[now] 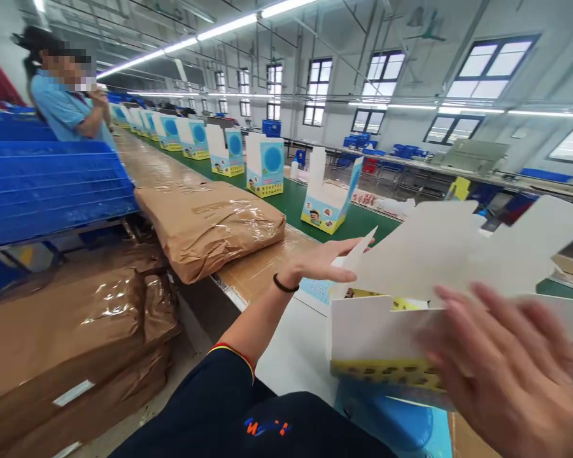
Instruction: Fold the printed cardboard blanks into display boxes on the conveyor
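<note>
Low at the right of the frame, a half-folded white card display box [386, 331] lies with its long axis across the view, its yellow-printed edge toward the person. Nearest it, the blurred right hand [501, 369] spreads over that edge, its grip impossible to tell; the left hand [318, 266], open and wide, stretches its fingers [348, 275] to a raised flap [358, 251]. Farther off, a brown-paper bundle [210, 229] lies beside a green conveyor belt [291, 203] carrying upright display boxes [265, 165].
</note>
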{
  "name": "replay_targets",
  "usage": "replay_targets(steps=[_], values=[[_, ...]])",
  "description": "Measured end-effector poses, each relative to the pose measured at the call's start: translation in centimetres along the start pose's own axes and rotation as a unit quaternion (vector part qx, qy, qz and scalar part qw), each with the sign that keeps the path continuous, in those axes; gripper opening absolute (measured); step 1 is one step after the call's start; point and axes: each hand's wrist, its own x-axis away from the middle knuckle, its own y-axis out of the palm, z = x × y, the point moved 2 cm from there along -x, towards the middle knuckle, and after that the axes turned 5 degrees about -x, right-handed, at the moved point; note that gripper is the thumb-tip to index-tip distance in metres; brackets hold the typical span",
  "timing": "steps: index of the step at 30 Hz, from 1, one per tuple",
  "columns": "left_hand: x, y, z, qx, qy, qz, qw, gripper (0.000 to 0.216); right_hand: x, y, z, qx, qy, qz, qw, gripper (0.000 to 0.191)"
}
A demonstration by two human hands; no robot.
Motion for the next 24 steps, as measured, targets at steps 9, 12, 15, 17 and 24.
replay_targets(steps=[9, 12, 15, 17, 24], values=[[0.6, 3.6, -4.7, 0.153, -0.064, 0.08, 0.983, 0.087, 0.0, -0.9, -1.0, -0.011, 0.063, -0.061, 0.996, 0.039], [0.6, 3.9, -3.8, 0.127, -0.067, 0.084, 0.986, 0.089, 1.2, 0.5, 0.5, -0.078, 0.106, -0.198, 0.971, 0.035], [0.7, 4.7, -2.6, 0.15, -0.067, 0.088, 0.983, 0.098, 2.5, 2.6, 1.2, -0.114, 0.151, -0.346, 0.919, 0.04], [0.7, 5.4, -2.0, 0.193, -0.061, 0.088, 0.975, 0.106, 2.7, 3.3, 0.8, -0.116, 0.154, -0.382, 0.904, 0.037], [-1.5, 6.7, -2.8, 0.151, -0.159, 0.12, 0.968, 0.092, 1.2, 3.9, -0.7, -0.045, 0.135, -0.349, 0.926, 0.027]])
